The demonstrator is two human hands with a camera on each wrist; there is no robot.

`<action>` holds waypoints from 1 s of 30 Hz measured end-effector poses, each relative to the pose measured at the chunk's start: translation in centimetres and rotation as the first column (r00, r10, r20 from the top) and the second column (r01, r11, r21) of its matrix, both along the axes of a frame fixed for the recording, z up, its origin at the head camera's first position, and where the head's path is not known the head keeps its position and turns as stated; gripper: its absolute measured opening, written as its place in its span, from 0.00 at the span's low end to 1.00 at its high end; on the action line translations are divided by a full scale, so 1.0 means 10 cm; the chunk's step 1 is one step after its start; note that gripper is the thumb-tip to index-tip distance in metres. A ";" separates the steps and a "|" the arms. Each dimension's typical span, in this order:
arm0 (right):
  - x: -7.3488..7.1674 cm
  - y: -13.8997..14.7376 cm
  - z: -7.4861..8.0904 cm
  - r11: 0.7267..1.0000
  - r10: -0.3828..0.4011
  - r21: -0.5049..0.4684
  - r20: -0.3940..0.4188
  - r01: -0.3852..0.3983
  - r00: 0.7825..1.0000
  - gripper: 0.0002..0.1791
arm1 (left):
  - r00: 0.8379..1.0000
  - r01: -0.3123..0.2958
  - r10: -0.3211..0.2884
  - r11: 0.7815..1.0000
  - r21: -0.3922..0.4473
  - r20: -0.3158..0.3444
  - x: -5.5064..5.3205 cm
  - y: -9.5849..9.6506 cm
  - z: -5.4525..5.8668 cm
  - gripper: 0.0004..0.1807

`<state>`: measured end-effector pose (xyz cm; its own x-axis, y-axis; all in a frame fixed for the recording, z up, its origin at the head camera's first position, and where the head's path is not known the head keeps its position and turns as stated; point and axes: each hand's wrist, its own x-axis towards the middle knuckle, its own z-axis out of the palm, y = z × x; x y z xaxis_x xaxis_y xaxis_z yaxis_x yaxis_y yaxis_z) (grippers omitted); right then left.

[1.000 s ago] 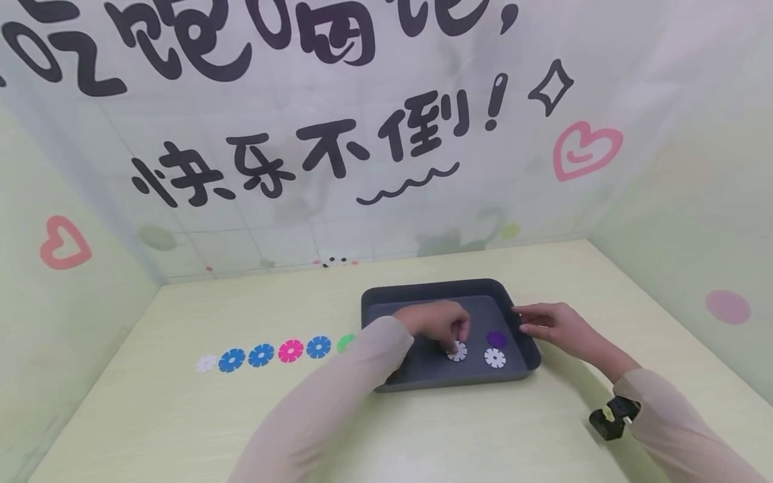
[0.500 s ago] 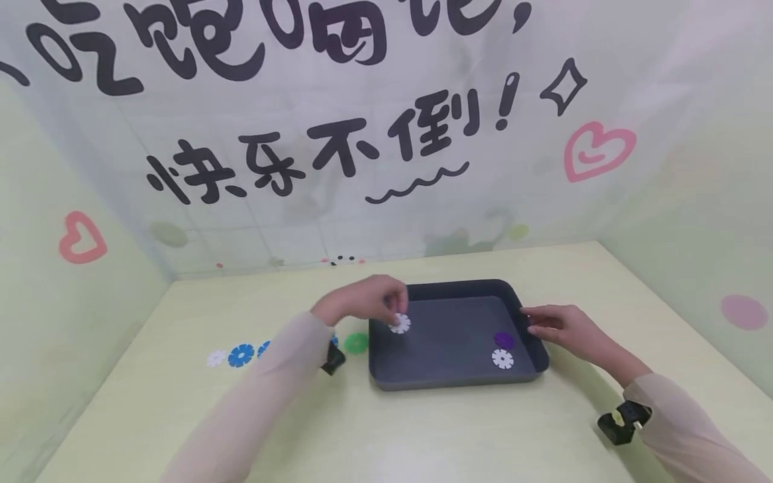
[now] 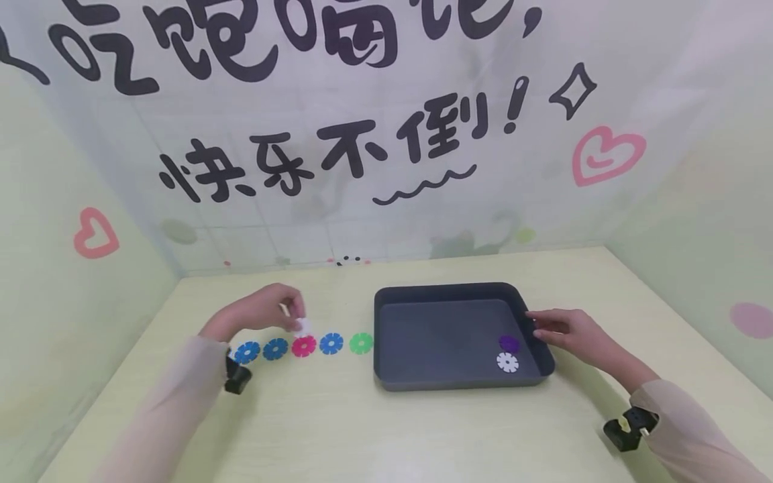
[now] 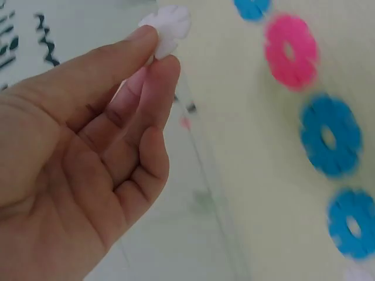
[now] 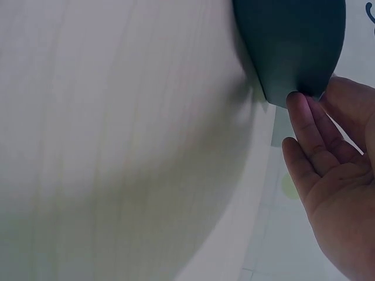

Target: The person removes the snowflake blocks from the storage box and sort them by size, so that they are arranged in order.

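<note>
My left hand [image 3: 260, 310] pinches a white notched disc [image 4: 171, 26] between thumb and fingertips, held over the table behind the row. In the head view this disc overlaps the back edge of a pink notched disc [image 3: 304, 346]. To the pink one's left lie two blue discs [image 3: 275, 349]; to its right come another blue disc [image 3: 331, 343] and a green one [image 3: 361, 343]. My right hand [image 3: 570, 330] grips the right rim of a dark grey tray [image 3: 435, 335], fingers against the outer wall. Inside the tray, near that side, are a purple disc [image 3: 508, 343] and a white disc [image 3: 508, 363].
The green disc lies right beside the tray's left wall. A pale disc [image 4: 358, 273] shows at the row's far end in the left wrist view, mostly hidden by my wrist in the head view. Printed walls [image 3: 423, 221] enclose the table at the back and sides.
My left hand has lifted the white disc from the tray and carried it left, over the row of discs. My right hand stays on the tray rim.
</note>
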<state>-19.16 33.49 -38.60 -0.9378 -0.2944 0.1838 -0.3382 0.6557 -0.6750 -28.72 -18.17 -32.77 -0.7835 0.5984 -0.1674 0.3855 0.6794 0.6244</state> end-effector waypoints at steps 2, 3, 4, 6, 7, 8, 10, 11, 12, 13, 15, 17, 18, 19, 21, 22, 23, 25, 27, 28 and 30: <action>0.00 0.00 0.01 1.000 -0.004 0.000 -0.005 0.004 1.000 0.21 | 1.000 -0.029 0.029 1.000 0.010 0.003 -0.01 -0.20 -0.02 0.06; 0.01 0.00 0.01 1.000 -0.003 0.000 -0.007 0.003 1.000 0.21 | 0.999 -0.044 0.044 0.999 0.012 0.004 -0.01 -0.30 -0.03 0.06; 0.00 0.00 0.02 1.000 0.001 0.001 -0.008 -0.001 1.000 0.21 | 0.999 -0.054 0.054 0.998 0.014 0.001 0.00 -0.39 -0.04 0.06; 0.00 0.00 0.02 1.000 0.006 -0.006 -0.011 -0.006 1.000 0.21 | 0.997 -0.075 0.075 0.997 0.010 -0.004 0.01 -0.57 -0.07 0.07; 0.00 0.00 0.02 1.000 0.009 -0.007 -0.013 -0.009 1.000 0.21 | 0.995 -0.095 0.095 0.995 0.002 -0.003 0.03 -0.65 -0.08 0.07; -0.01 0.00 0.01 1.000 0.012 -0.006 -0.013 -0.012 1.000 0.21 | 0.993 -0.116 0.116 0.993 -0.007 -0.001 0.04 -0.74 -0.11 0.08; -0.01 0.00 0.01 1.000 0.013 -0.004 -0.012 -0.013 1.000 0.20 | 0.989 -0.149 0.149 0.989 -0.015 0.007 0.06 -0.90 -0.16 0.09; -0.01 0.01 0.00 1.000 0.011 -0.001 -0.012 -0.011 1.000 0.20 | 0.986 -0.167 0.167 0.986 -0.021 0.016 0.07 -0.98 -0.19 0.10; -0.01 0.01 0.00 1.000 0.010 0.005 -0.011 -0.010 1.000 0.20 | 0.982 -0.187 0.188 0.982 -0.026 0.025 0.08 -1.06 -0.22 0.10; -0.01 0.02 0.00 1.000 0.008 0.007 -0.008 -0.008 1.000 0.20 | 0.978 -0.204 0.205 0.979 -0.027 0.033 0.09 -1.14 -0.24 0.11; -0.01 0.02 0.01 1.000 0.006 0.012 -0.006 -0.006 1.000 0.21 | 0.972 -0.227 0.228 0.974 -0.023 0.049 0.11 -1.29 -0.29 0.12; 0.00 0.03 0.00 1.000 0.005 0.013 -0.007 -0.005 1.000 0.21 | 0.963 -0.257 0.259 0.966 -0.027 0.070 0.14 -1.43 -0.34 0.13; 0.00 0.02 0.00 1.000 0.005 0.013 -0.006 -0.005 1.000 0.21 | 0.960 -0.270 0.271 0.963 -0.026 0.072 0.14 -1.49 -0.37 0.13; 0.00 0.02 0.00 1.000 0.008 0.010 -0.010 -0.008 1.000 0.21 | 0.956 -0.280 0.282 0.960 -0.025 0.079 0.16 -1.54 -0.40 0.14; 0.00 0.02 0.00 1.000 0.012 0.006 -0.010 -0.012 1.000 0.20 | 0.947 -0.305 0.306 0.952 -0.023 0.096 0.18 -1.63 -0.44 0.14; 0.00 0.02 0.01 1.000 0.015 0.005 -0.012 -0.015 1.000 0.20 | 0.943 -0.318 0.318 0.948 -0.024 0.100 0.19 -1.66 -0.45 0.15; 0.00 0.02 0.01 1.000 0.016 0.004 -0.011 -0.016 1.000 0.20 | 0.937 -0.332 0.332 0.943 -0.023 0.103 0.20 -1.68 -0.47 0.15; 0.00 0.02 0.01 1.000 0.016 0.004 -0.009 -0.016 1.000 0.20 | 0.928 -0.357 0.357 0.934 -0.015 0.110 0.22 -1.71 -0.50 0.15; 0.00 0.02 0.02 1.000 0.014 0.005 -0.007 -0.014 1.000 0.20 | 0.921 -0.375 0.374 0.927 -0.010 0.105 0.22 -1.72 -0.54 0.15; 0.00 0.01 0.02 1.000 0.013 0.007 -0.008 -0.013 1.000 0.20 | 0.921 -0.379 0.378 0.925 -0.006 0.095 0.22 -1.72 -0.56 0.15; 0.00 0.01 0.01 1.000 0.013 0.003 -0.010 -0.013 1.000 0.20 | 0.920 -0.385 0.385 0.923 -0.010 0.073 0.21 -1.72 -0.60 0.16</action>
<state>-19.16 33.57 -38.50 -0.9319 -0.3074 0.1925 -0.3538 0.6533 -0.6693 -26.59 -35.39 -38.76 -0.9396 0.2537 -0.2298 0.0487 0.7636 0.6439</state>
